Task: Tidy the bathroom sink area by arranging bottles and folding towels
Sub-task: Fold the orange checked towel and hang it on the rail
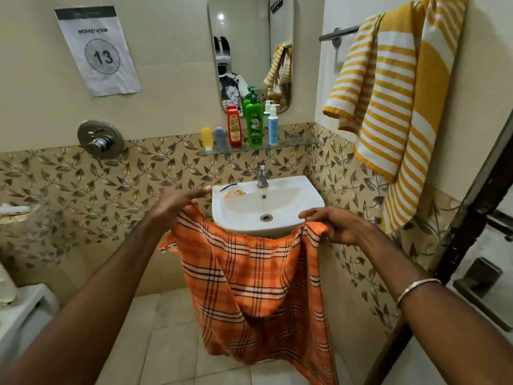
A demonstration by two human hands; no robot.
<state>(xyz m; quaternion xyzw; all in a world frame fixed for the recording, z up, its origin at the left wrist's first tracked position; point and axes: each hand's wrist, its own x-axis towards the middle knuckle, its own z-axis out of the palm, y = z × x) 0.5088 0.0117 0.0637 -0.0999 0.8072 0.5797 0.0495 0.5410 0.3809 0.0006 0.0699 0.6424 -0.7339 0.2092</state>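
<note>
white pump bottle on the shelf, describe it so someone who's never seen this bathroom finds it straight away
Find the mirror over the sink; just below it runs a glass shelf with a row of bottles. The white pump bottle stands at the right end, beside the tall green pump bottle. It alone is slim and white with a blue label.

I see an orange plaid towel (258, 276) of coarse woven cloth, a glossy white ceramic sink (302, 202) and a polished metal tap (261, 175). The shelf (297, 144) is clear glass; the green bottle (254, 124) on it is shiny plastic. The striped yellow towel (394, 101) looks soft, the workstation sign (97, 50) is matt paper.
</note>
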